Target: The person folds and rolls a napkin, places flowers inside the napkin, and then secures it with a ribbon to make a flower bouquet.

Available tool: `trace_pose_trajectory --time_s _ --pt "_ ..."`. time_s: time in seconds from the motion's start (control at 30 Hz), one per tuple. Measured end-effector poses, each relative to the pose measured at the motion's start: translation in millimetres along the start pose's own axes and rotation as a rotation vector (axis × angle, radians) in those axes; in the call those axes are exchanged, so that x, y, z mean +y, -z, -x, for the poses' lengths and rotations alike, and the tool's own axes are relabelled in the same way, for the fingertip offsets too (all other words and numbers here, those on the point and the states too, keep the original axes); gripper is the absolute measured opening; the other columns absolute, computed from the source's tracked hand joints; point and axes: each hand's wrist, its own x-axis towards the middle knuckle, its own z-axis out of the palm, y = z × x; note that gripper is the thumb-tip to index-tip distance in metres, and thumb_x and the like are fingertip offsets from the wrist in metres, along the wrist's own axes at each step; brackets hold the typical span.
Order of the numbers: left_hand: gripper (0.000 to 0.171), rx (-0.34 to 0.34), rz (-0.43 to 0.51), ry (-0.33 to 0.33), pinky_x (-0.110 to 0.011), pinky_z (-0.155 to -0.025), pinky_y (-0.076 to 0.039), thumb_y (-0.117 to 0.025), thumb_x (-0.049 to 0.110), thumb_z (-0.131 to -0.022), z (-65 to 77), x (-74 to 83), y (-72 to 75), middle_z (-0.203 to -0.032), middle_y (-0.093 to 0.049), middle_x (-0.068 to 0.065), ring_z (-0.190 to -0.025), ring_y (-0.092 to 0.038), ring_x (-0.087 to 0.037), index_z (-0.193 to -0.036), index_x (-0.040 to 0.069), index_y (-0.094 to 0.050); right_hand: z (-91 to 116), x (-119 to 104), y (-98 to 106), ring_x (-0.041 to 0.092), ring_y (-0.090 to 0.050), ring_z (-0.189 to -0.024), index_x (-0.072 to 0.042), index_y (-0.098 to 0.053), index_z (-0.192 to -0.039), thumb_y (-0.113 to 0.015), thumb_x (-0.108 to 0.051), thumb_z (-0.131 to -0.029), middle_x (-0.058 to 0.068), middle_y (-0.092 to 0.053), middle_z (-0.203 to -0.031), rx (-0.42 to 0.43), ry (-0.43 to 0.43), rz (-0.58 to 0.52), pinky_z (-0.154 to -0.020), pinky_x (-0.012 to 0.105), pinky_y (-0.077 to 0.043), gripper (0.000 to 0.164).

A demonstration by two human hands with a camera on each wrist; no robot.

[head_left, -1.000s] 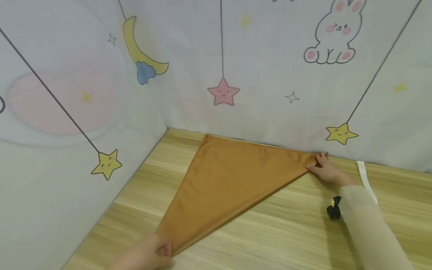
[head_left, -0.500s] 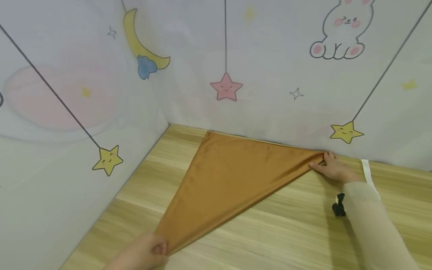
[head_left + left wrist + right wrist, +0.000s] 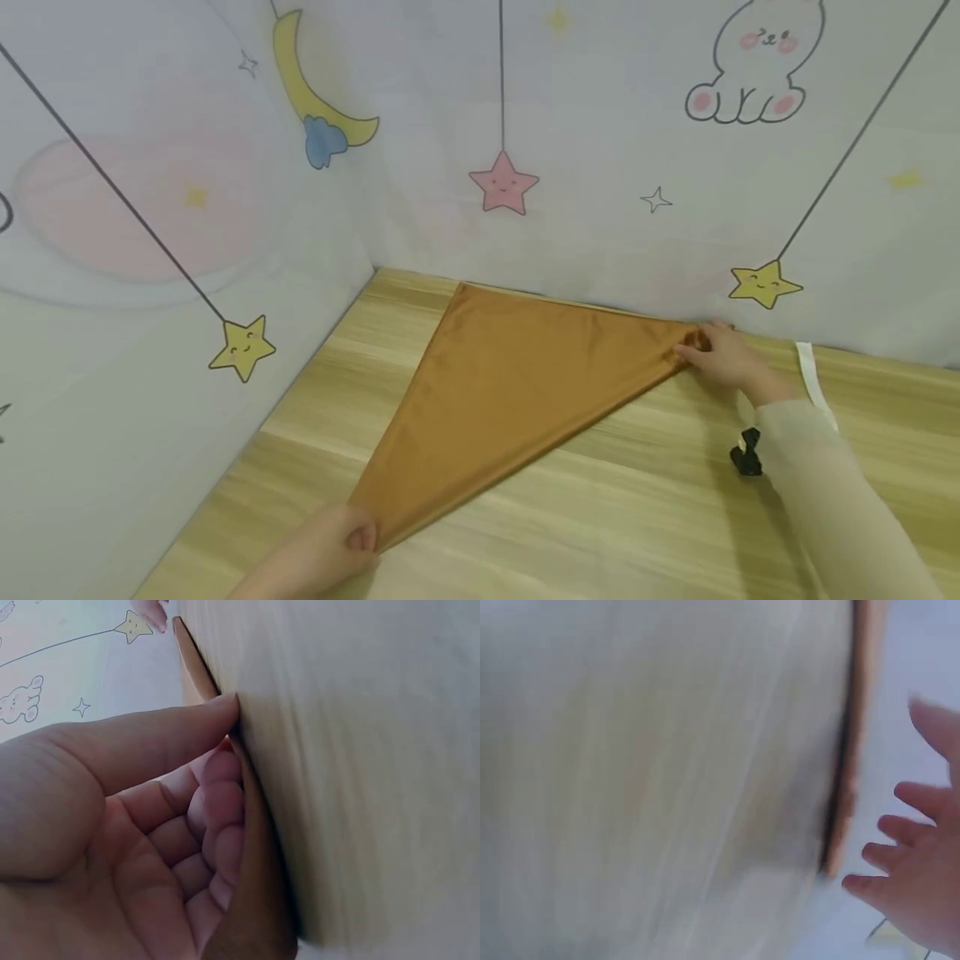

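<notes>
A satiny orange-brown cloth [image 3: 510, 383] lies folded into a triangle on the wooden table, its back edge along the patterned wall. At the near left corner my left hand [image 3: 322, 542] pinches it; in the left wrist view the thumb lies over the folded edge, with the fingers [image 3: 225, 795] curled behind. My right hand [image 3: 723, 358] is over the far right corner, where the fabric is slightly wrinkled. Blurred in the right wrist view, the right hand [image 3: 922, 840] has its fingers spread, with a gap between them and the cloth's edge [image 3: 847, 772].
A small black object [image 3: 746, 452] sits on the table beside the right sleeve [image 3: 825, 483]. Farther right lies a white strip [image 3: 813, 379]. Fabric walls with printed stars, a moon and a rabbit [image 3: 750, 67] border the table at the back and left.
At the far right corner my right hand has shifted slightly left and inward, and the stretched fabric there has slackened into small wrinkles. My left hand keeps its pinch on the near corner.
</notes>
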Motion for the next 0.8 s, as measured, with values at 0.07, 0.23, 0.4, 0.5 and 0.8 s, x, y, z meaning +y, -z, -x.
trace_pose_trajectory --time_s 0.07,0.23,0.4,0.5,0.8 --pt "0.015 0.006 0.0 -0.004 -0.023 -0.049 -0.033 -0.063 0.015 -0.074 1.3 1.0 0.7 -0.058 -0.039 0.008 -0.055 -0.039 -0.006 -0.066 0.015 -0.051 4.4 -22.8 -2.6 0.045 -0.036 -0.115 0.004 -0.037 -0.13 -0.037 -0.05 -0.091 0.03 -0.037 -0.129 0.015 -0.022 -0.113 -0.092 0.056 -0.032 0.067" --pt "0.015 0.036 -0.02 -0.035 -0.022 -0.05 -0.034 -0.064 0.017 -0.075 3.1 1.3 1.0 -0.059 -0.04 0.009 -0.055 -0.039 -0.003 -0.066 0.016 -0.052 18.6 -88.7 -27.4 0.04 -0.037 -0.122 0.007 -0.033 -0.133 -0.04 -0.038 -0.094 0.028 -0.036 -0.134 -0.026 -0.025 -0.647 -0.099 0.05 -0.032 0.06" --pt "0.015 0.042 -0.032 -0.049 -0.022 -0.05 -0.034 -0.065 0.018 -0.076 4.1 0.1 0.1 -0.059 -0.04 0.009 -0.054 -0.038 -0.003 -0.067 0.017 -0.052 39.7 -148.2 -70.7 0.034 -0.052 -0.109 0.011 -0.045 -0.122 -0.045 -0.022 -0.094 0.027 -0.05 -0.122 -0.161 0.054 -0.843 -0.091 0.045 -0.042 0.042" --pt "0.015 0.05 -0.049 -0.075 -0.022 -0.049 -0.035 -0.065 0.016 -0.075 3.0 -0.2 -0.4 -0.059 -0.042 0.009 -0.054 -0.039 -0.003 -0.067 0.018 -0.053 54.0 -176.6 -94.4 0.031 -0.058 -0.099 0.01 -0.051 -0.115 -0.05 -0.021 -0.092 0.024 -0.058 -0.112 -0.225 0.082 -0.831 -0.084 0.041 -0.047 0.038" --pt "0.017 0.079 -0.079 -0.101 -0.022 -0.049 -0.034 -0.068 0.021 -0.075 1.9 3.4 -0.2 -0.06 -0.045 0.008 -0.054 -0.039 -0.004 -0.067 0.018 -0.053 92.8 -251.1 -147.8 0.023 -0.062 -0.088 0.009 -0.057 -0.106 -0.054 -0.015 -0.089 0.021 -0.062 -0.1 -0.489 0.125 -0.952 -0.078 0.035 -0.05 0.029"
